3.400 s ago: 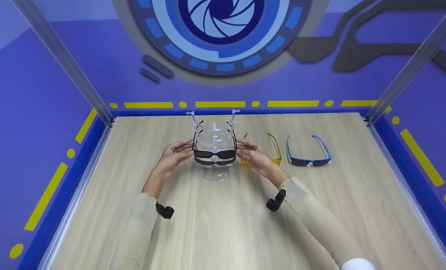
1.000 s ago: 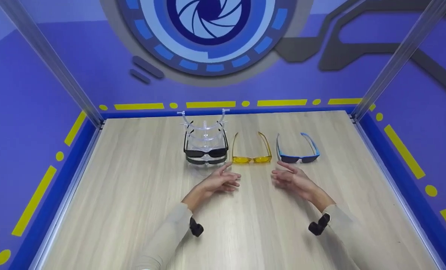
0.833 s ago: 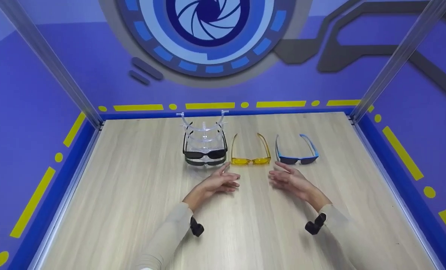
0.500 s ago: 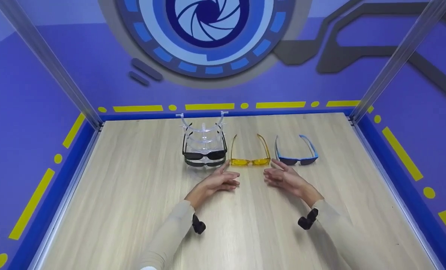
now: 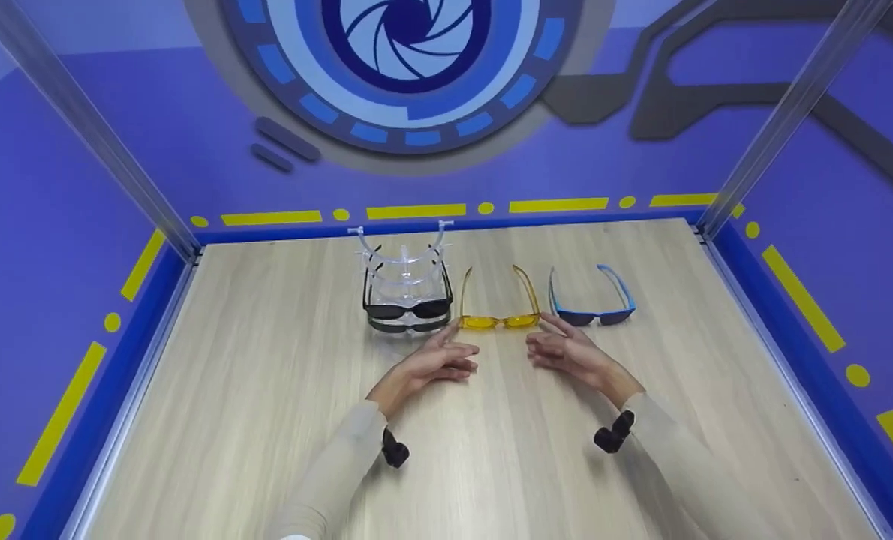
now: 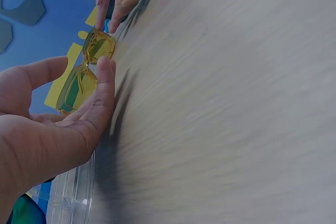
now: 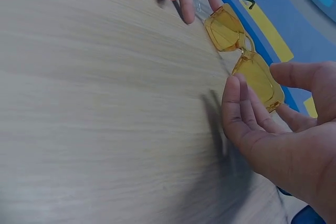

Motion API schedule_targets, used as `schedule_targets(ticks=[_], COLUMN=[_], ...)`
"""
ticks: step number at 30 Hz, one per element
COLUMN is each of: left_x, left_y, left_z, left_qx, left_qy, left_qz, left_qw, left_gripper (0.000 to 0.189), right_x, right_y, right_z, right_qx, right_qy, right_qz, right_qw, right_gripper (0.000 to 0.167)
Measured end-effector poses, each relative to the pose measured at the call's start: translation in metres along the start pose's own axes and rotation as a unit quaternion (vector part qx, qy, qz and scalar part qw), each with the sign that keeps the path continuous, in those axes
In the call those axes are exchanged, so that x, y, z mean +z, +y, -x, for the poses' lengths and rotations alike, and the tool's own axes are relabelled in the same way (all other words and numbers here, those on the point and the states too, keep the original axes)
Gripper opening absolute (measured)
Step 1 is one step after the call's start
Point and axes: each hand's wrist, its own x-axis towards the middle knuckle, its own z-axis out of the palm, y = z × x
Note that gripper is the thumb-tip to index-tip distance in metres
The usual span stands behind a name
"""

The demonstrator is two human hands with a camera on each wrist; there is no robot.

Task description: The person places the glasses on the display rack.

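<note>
Yellow-framed glasses (image 5: 521,322) with yellow lenses stand on the table, temples pointing back. My left hand (image 5: 425,366) lies just in front of their left end, one finger reaching up to that corner. At the other end, a finger of my right hand (image 5: 578,358) comes right up to the right corner. Both hands have loosely bent fingers and hold nothing. The left wrist view shows the glasses (image 6: 100,47) beyond the fingertips. In the right wrist view the near lens (image 7: 257,82) sits between thumb and fingers, with a gap around it.
Left of the yellow glasses stands a clear plastic display rack (image 5: 405,259) bearing two pairs of dark sunglasses (image 5: 428,308) on its lower levels. Blue-framed sunglasses (image 5: 610,318) stand to the right, close beyond my right hand. Blue-purple panels (image 5: 304,184) wall the table's back and sides.
Both hands have left the dark sunglasses on the rack and come to the yellow glasses. Over the last second my right hand has moved left, to their right corner.
</note>
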Motion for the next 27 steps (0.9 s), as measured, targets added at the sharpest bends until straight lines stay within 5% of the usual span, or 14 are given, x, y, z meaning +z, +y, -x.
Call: schedule_targets(ticks=[18, 27], left_x=[0.000, -0.002], left_y=[-0.006, -0.009], left_z=[0.026, 0.039], left_qx=[0.001, -0.006], left_qy=[-0.023, -0.027], left_qz=[-0.045, -0.081], left_qw=[0.9987, 0.9963], left_gripper=[0.069, 0.065], right_x=[-0.001, -0.004], right_y=[0.008, 0.013], right_z=[0.028, 0.047], right_qx=[0.020, 0.038], right_qy=[0.012, -0.026], right_qz=[0.012, -0.004], right_qw=[0.9996, 0.9990], right_gripper=[0.071, 0.068])
